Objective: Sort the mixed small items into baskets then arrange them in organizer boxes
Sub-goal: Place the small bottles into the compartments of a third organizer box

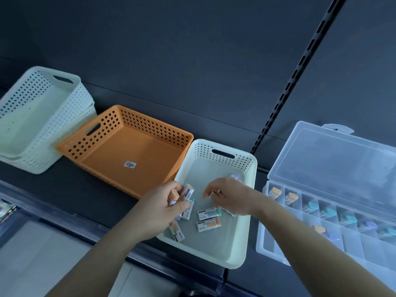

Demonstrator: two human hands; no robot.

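Observation:
A white perforated basket [240,243] sits on the dark shelf in the middle and holds several small wrapped erasers [209,224]. My left hand [162,206] is over the basket's left edge and grips a bunch of erasers [186,192], with orange and teal ends showing. Inside the basket, my right hand [229,196] curls its fingers down onto an eraser that is mostly hidden under it. To the right lies a clear organizer box [278,254], lid open, with erasers standing in several of its compartments.
An orange basket [107,133] with only a label sticker inside stands left of the white one. Stacked white baskets [70,116] lean further left. A slotted upright rail [285,95] runs up the dark back panel. The shelf's front edge crosses below my arms.

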